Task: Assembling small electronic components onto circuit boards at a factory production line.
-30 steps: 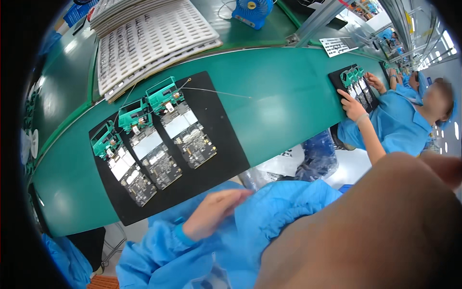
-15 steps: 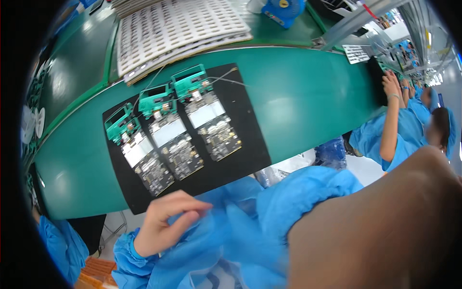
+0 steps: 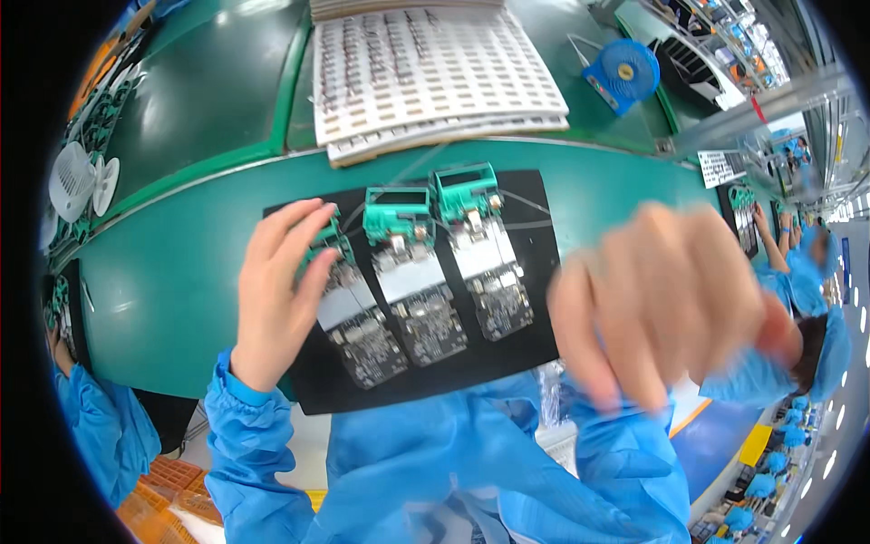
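Green and curved by the lens, the bench [image 3: 181, 263] runs across a factory line, carrying a flat black rectangular mat [image 3: 535, 272] near its front edge. On that mat lie three circuit board assemblies side by side, each with a teal plastic frame at its far end. The leftmost assembly [image 3: 358, 322] sits at about nine o'clock on the mat, and the left hand [image 3: 276, 290] rests on its left edge, fingers extended and lightly spread, fingertips touching its teal frame. The middle assembly [image 3: 410, 272] and the rightmost assembly [image 3: 478, 254] lie just beside it, untouched. At three o'clock of the mat, the right hand [image 3: 662, 299] hovers above the bench, blurred, fingers curled downward; whether it holds anything I cannot tell. Beyond the mat, at twelve o'clock, lies a stack of white perforated sheets [image 3: 426, 72], with a small blue fan [image 3: 623, 72] at two o'clock. A co-worker's blue sleeve [image 3: 91, 426] shows at eight o'clock.
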Demonstrator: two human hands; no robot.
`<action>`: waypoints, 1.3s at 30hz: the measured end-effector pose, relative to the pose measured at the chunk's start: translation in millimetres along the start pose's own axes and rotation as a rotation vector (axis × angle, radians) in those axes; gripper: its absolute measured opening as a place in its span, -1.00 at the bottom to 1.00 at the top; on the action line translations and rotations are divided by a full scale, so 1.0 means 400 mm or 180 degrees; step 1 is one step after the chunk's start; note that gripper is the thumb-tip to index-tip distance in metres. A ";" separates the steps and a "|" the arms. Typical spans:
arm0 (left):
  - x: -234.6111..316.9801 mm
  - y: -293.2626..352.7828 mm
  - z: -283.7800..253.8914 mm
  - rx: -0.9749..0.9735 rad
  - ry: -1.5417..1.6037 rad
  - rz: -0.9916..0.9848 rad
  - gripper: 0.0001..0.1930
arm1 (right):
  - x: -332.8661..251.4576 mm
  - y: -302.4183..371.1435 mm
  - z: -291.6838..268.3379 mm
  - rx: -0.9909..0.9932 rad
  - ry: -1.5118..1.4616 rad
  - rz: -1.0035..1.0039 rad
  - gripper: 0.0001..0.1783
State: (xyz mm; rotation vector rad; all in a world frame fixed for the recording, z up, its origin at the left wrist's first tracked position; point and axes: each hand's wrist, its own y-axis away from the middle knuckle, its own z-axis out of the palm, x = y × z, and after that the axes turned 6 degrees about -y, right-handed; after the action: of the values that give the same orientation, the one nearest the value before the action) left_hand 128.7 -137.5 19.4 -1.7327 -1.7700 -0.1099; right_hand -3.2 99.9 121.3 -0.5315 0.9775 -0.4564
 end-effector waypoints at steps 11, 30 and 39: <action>-0.041 -0.073 0.081 -0.0595 -0.0309 0.0457 -0.32 | 0.039 -0.183 -0.695 0.1644 0.6636 0.1448 -0.61; -0.055 -0.066 0.057 -0.0559 -0.0223 0.0472 -0.38 | 0.170 -0.240 -0.735 0.0780 0.8473 0.2157 -0.90; -0.063 -0.078 0.043 -0.0240 -0.0179 0.0427 -0.41 | 0.061 -0.163 -0.829 0.2984 0.5622 0.1167 -0.68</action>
State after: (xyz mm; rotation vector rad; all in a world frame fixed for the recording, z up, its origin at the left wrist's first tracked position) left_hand 91.3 -154.8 5.0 -1.9207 -1.7030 -0.0720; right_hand -286.4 -36.8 -4.6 1.1604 2.2212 -0.9695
